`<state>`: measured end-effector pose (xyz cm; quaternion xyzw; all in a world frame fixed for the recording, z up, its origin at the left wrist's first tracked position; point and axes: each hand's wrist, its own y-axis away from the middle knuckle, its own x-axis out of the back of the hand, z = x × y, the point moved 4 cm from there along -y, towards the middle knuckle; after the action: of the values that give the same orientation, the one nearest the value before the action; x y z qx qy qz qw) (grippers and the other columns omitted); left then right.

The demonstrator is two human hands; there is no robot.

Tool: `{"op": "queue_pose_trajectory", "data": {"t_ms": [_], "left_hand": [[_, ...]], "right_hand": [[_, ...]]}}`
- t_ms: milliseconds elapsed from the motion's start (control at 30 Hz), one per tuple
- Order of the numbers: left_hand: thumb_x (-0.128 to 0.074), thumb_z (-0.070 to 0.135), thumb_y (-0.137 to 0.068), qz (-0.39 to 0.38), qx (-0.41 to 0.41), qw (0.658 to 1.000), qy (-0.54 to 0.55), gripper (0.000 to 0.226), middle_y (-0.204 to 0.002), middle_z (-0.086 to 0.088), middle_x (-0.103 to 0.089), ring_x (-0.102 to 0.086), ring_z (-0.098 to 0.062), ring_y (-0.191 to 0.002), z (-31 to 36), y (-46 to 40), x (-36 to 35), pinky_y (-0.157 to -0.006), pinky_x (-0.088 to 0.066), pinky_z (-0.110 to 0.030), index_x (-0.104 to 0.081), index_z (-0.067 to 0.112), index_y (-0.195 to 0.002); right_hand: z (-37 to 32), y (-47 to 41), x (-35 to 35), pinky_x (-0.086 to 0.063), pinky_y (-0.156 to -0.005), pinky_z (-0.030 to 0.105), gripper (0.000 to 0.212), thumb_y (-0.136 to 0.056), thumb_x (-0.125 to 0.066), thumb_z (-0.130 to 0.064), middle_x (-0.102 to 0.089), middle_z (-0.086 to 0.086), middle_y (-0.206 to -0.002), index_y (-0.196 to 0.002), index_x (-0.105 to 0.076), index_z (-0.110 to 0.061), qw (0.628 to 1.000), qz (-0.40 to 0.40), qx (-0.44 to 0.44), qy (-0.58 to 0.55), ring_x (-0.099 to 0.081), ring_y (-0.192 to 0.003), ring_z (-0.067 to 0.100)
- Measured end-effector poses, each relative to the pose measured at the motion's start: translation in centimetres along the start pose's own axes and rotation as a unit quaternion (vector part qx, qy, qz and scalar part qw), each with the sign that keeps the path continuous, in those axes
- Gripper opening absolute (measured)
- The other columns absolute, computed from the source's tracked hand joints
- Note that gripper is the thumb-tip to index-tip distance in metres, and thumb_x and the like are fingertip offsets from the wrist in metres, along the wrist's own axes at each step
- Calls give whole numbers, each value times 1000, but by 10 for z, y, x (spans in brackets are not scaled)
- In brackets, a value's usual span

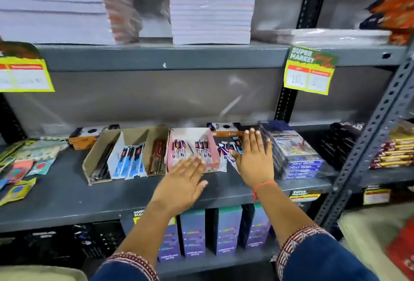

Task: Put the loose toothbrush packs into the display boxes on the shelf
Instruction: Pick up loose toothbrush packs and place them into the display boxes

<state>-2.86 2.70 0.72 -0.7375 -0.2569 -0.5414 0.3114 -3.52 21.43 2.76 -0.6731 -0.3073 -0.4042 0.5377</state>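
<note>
1. Setting: a shop aisle, grey metal shelf (67, 193) in front of me, with perforated uprights at right. Tier above carries stacks of white notebooks (211, 11). Yellow price tags (310, 71) hang off that tier's front edge.
2. Tier below: a row of upright purple boxes (192, 233).
3. Working tier, left to right: flat coloured packets at the far left; a brown cardboard display box (125, 150) split into slots holding dark, blue and red packs; a pink display box (193, 149) touching its right side, with packs lying inside; then the loose toothbrush packs (228, 149); then a blue stack of boxes (293, 150) wrapped in clear film.
4. Two orange-and-white cartons sit at the back of the tier, behind the display boxes.
5. My left hand (181, 182): open, fingers spread, palm down, holding nothing. Fingertips are over the front right corner of the pink display box; contact cannot be judged because of motion blur.
6. My right hand (254, 159): open and flat, fingers together pointing to the back of the shelf, holding nothing. A red thread circles the wrist.
7. The loose toothbrush packs lie on the shelf between the pink display box and my right hand, just beside its thumb side, partly hidden under it.
8. My right hand's outer edge is just beside the blue stack.
</note>
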Motion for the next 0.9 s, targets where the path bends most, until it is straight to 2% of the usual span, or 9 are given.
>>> {"op": "queue_pose_trajectory", "data": {"t_ms": [33, 100, 200, 300, 433, 533, 767, 833, 900], "left_hand": [[32, 53, -80, 57, -40, 997, -18, 106, -151, -9, -31, -29, -21, -138, 3, -8, -12, -114, -7, -30, -37, 5, -144], [38, 57, -60, -48, -43, 997, 47, 117, -158, -4, -10, -7, -17, -144, 15, -14, -37, -115, -4, -29, -17, 11, -152], [33, 65, -55, -134, -56, 986, 78, 120, -158, -4, -5, -3, -17, -144, 20, -27, -70, -114, -1, -28, -11, 11, -153], [23, 71, -58, -149, -24, 981, 121, 114, -157, 2, 5, 2, -16, -144, 12, -36, -85, -112, 6, -26, -2, 14, -153], [6, 77, -81, -147, -13, 984, 104, 101, -153, -1, -9, -17, -24, -142, 3, -44, -100, -112, -3, -44, -21, 9, -151], [14, 80, -63, -151, -3, 979, 137, 109, -145, 7, 23, 17, -10, -139, 4, -43, -106, -109, 18, -27, 9, 16, -152], [11, 78, -63, -142, 0, 980, 142, 106, -143, 12, 22, 20, -5, -135, 4, -43, -106, -105, 23, -22, 10, 20, -152], [10, 78, -65, -137, -2, 981, 139, 105, -144, 10, 20, 21, -4, -132, 5, -44, -105, -104, 25, -25, 6, 19, -152], [11, 78, -67, -125, -3, 983, 133, 104, -145, 9, 18, 20, -5, -132, 4, -44, -103, -105, 24, -28, 2, 18, -152]], "right_hand": [[9, -4, -15, -12, -118, 49, 63, -95, -36, -33, -24, 18, -156, -147, -21, 0, 998, -56, -17, 8, -19, -146, 29], [22, -13, -35, -7, -120, 43, 62, -98, -28, -33, -14, 13, -160, -150, -12, -4, 990, -140, -25, 13, -8, -149, 25], [37, -32, -57, -24, -115, 38, 52, -96, -34, -27, -38, 15, -150, -143, -34, -4, 984, -166, -58, 4, -31, -142, 26], [43, -57, -69, -47, -94, 36, 35, -92, -40, -17, -63, 18, -123, -119, -59, -4, 981, -171, -94, -3, -57, -117, 32], [47, -86, -86, -49, -92, 40, 33, -90, -42, -8, -63, 21, -122, -115, -63, -2, 966, -205, -148, -51, -59, -115, 35], [51, -102, -105, -47, -97, 43, 35, -90, -44, -9, -60, 22, -127, -120, -60, -1, 950, -240, -184, -81, -56, -119, 37], [54, -130, -138, -47, -97, 42, 35, -86, -51, -2, -59, 25, -127, -119, -59, 7, 914, -285, -245, -155, -58, -117, 38], [58, -135, -145, -48, -93, 39, 33, -85, -54, -1, -63, 26, -119, -116, -60, 9, 901, -301, -255, -182, -63, -105, 37], [60, -136, -146, -49, -83, 37, 27, -85, -56, 0, -66, 23, -99, -109, -62, 11, 890, -312, -265, -198, -64, -77, 31]]}}
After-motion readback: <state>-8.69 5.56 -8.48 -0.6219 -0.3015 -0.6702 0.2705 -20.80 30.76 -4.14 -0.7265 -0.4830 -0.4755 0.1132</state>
